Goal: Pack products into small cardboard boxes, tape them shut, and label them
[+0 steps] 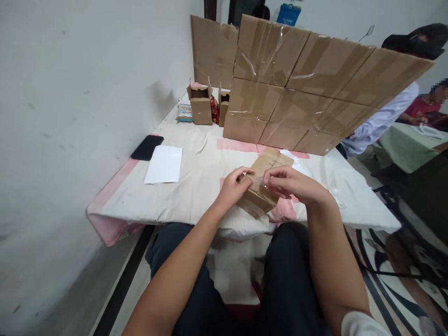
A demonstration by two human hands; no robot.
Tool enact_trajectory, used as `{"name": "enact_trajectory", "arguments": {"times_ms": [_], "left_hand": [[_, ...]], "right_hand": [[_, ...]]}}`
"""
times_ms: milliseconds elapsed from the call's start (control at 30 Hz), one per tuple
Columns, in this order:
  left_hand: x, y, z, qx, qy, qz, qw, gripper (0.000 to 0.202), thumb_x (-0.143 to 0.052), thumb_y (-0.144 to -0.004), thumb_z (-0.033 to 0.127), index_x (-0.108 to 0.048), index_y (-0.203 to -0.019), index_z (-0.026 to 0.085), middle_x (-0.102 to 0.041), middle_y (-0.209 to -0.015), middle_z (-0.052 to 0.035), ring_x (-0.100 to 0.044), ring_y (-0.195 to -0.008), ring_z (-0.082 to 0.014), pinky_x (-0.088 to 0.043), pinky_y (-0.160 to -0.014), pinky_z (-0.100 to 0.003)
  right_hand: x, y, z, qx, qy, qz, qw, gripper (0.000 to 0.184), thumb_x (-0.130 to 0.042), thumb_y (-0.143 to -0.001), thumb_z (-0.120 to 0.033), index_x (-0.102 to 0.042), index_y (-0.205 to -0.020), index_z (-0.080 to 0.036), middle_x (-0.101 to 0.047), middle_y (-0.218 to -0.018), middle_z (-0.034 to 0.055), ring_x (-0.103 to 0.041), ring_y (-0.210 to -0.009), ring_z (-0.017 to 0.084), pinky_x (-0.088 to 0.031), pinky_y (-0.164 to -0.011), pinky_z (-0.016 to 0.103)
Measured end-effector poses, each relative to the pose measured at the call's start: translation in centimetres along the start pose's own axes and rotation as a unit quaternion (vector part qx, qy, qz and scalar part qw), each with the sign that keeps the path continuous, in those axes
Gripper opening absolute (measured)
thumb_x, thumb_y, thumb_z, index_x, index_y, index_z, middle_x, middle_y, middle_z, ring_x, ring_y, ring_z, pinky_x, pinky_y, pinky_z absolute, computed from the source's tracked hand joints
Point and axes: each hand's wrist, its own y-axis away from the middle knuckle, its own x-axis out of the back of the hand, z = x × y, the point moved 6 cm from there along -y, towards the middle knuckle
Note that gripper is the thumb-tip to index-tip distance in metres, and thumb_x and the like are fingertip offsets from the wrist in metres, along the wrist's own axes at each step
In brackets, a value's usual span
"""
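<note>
A small cardboard box [258, 198] is held at the near edge of the surface [196, 196], tilted, with its lower corner overhanging the edge towards the lap. The left hand [234, 186] is closed on the box's left side, the fingers curled over its rim and the thumb laid on top. The right hand [290, 183] is closed too, its fingertips pinched on the upper face where clear tape is seen; whether the tape itself is gripped cannot be told.

A crumpled piece of white wrapping [299, 164] is touched by the far end of the box. Left of the hands a broad stretch of cloth lies bare as far as a white sheet of paper [164, 164], and a black phone [147, 147] lies just beyond that, close to the left edge of the surface, near the wall [70, 116].

The far side is closed off by a cardboard screen [315, 93] of taped panels, stood on the surface and leaning right, past the right edge. Two small open boxes [200, 105] are stood in the far left corner, with packets [184, 113] beside them. Behind the screen a pale sleeve [381, 122] of another person is seen. On the right, a patterned rug [402, 275] is spread on the floor.
</note>
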Motion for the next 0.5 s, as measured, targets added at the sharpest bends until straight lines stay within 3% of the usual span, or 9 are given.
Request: {"name": "enact_trajectory", "arguments": {"times_ms": [133,500], "left_hand": [[0.2,-0.2,-0.1,0.018,0.02,-0.01,1.0,0.024,-0.062,-0.078,0.022,-0.07,-0.101,0.02,-0.036,-0.065,0.0054,-0.038,-0.063,-0.0129,-0.032,-0.062,-0.026],[0.3,-0.6,-0.5,0.055,0.086,-0.042,0.994,0.029,-0.067,-0.074,0.029,-0.072,-0.101,0.018,-0.037,-0.066,0.005,-0.038,-0.066,-0.0123,-0.03,-0.064,-0.026]], "right_hand": [[-0.5,-1.2,0.2,0.008,-0.002,-0.015,1.0,0.022,-0.064,-0.083,-0.032,-0.059,-0.067,-0.019,-0.046,-0.048,-0.004,-0.038,-0.043,0.008,-0.026,-0.041,0.021],[-0.4,-1.4,0.2,0.027,-0.014,-0.046,0.998,0.033,-0.071,-0.086,-0.042,-0.058,-0.068,-0.018,-0.045,-0.046,-0.0055,-0.038,-0.041,0.006,-0.025,-0.041,0.02]]}}
